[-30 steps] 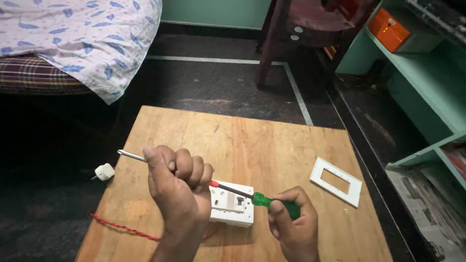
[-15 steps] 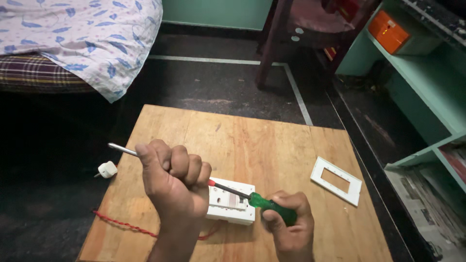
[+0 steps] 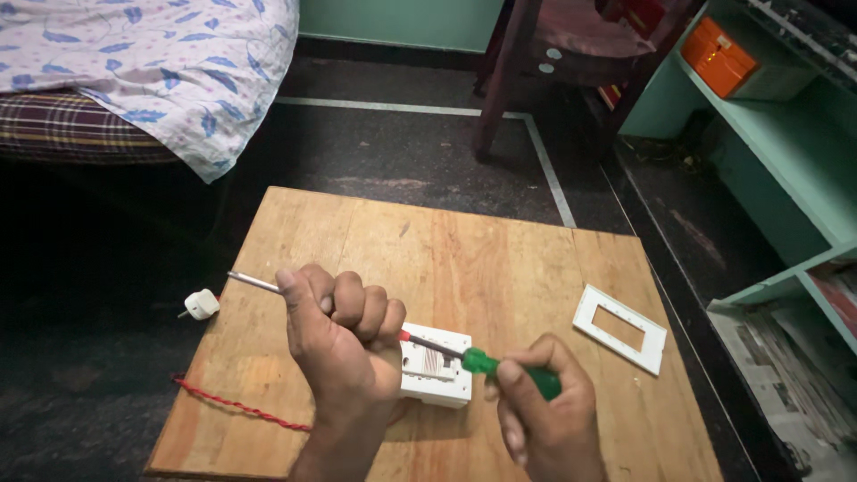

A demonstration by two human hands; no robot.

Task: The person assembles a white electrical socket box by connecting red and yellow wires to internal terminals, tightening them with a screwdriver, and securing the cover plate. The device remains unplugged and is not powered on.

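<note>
Screwdriver (image 3: 464, 357) tip swung toward board (image 3: 500, 268) L edge.

A bare wooden board (image 3: 500, 259) is lying flat on the dark floor (image 3: 393, 161) in front of me. A white switch module (image 3: 437, 366) is sitting on it near the front edge, under my hands. A white rectangular frame plate (image 3: 619, 328) is resting close to the right edge. A red wire (image 3: 234, 404) is trailing over the front left corner. A small white plug (image 3: 201, 304) is lying on the floor just beside the left edge.
</note>
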